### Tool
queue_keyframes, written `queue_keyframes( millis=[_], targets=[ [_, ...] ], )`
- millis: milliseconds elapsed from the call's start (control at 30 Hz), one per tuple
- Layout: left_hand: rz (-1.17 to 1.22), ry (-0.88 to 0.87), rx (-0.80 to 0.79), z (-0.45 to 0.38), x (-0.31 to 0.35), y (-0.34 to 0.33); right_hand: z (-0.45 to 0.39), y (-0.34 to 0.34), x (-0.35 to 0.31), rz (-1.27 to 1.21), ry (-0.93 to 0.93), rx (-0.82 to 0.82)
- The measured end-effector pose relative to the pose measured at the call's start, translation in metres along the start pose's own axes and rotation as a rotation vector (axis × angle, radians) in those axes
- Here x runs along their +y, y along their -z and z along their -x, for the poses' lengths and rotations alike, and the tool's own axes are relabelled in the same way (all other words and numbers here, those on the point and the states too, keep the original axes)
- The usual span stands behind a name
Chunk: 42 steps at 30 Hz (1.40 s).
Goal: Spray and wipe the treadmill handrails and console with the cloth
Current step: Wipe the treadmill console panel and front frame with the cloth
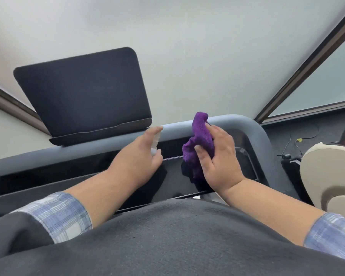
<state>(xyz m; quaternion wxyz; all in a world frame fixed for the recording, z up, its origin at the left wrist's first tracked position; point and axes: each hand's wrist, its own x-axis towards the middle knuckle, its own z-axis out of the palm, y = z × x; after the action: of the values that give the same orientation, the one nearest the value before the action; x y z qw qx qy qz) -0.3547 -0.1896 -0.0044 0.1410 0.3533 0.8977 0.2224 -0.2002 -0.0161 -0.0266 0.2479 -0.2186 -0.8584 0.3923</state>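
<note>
Glossy console (173, 176), right hand (219, 156) bunching purple cloth (199, 140)

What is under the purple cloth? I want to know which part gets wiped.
The glossy black console panel lies under the purple cloth, which the right hand grips. The patch directly beneath the cloth is covered.

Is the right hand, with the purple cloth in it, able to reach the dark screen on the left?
Probably yes. The right hand grips the purple cloth over the console. The dark screen stands up and left, unobstructed, though the left hand with its spray bottle lies partly in the way.
</note>
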Motion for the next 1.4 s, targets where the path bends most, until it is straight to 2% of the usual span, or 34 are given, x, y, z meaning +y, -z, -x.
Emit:
queue_keyframes(
  millis=[100,200,333,400,633,800,1167,1333,1400],
  targets=[
    [0.038,0.041,0.014,0.029,-0.014,0.008,-0.025,-0.020,-0.003,0.284,-0.090,-0.202],
    [0.075,0.083,0.001,0.056,-0.029,0.015,-0.032,-0.048,-0.006,0.601,-0.027,-0.346],
    [0.088,0.159,0.039,0.087,-0.058,0.026,-0.025,-0.083,-0.022,0.725,0.087,-0.426],
    [0.098,0.208,0.075,0.102,-0.071,0.031,-0.020,-0.102,-0.035,0.749,0.137,-0.466],
    [0.154,0.287,0.170,0.146,-0.113,0.051,-0.007,-0.146,-0.068,0.670,-0.033,-0.443],
    [0.182,0.277,0.214,0.160,-0.148,0.070,0.004,-0.171,-0.091,0.669,-0.038,-0.442],
    [0.222,0.141,0.211,0.187,-0.231,0.124,0.018,-0.312,-0.192,0.694,0.285,-0.596],
    [0.247,0.158,0.245,0.210,-0.269,0.137,0.019,-0.410,-0.267,0.704,0.502,-0.849],
    [0.249,0.152,0.246,0.214,-0.278,0.140,0.019,-0.426,-0.283,0.710,0.597,-0.877]
  ],
)
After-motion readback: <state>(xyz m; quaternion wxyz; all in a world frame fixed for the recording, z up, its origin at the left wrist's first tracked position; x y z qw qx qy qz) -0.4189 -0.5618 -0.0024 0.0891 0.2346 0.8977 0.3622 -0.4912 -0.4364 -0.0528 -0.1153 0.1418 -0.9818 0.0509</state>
